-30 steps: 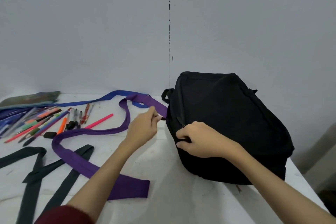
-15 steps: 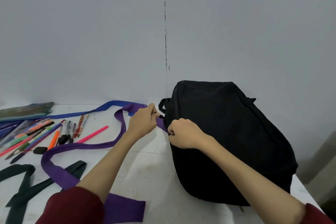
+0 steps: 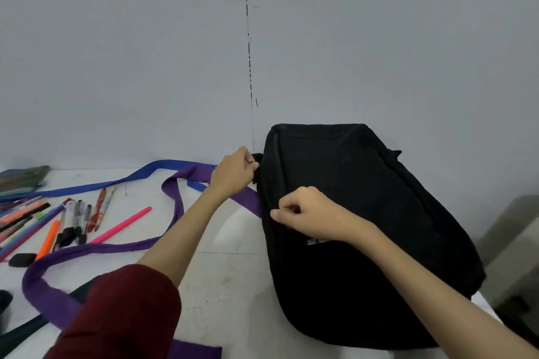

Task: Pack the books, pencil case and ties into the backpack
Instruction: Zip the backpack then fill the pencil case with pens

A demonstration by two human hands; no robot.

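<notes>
Fingers (image 3: 249, 163) pinching zipper, backpack (image 3: 364, 227) flat, closed

black fabric backpack (image 3: 364, 227) | lying flat, right of centre | purple cloth tie (image 3: 96, 251) | looped, lower left

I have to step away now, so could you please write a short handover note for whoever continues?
Left hand grips something at the black backpack's upper left edge. Right hand pinches its side seam, probably the zipper.
Backpack lies on the table; whether it is open cannot be told.
Purple tie, blue tie, dark tie and pens remain outside.
Left: pack everything.
</notes>
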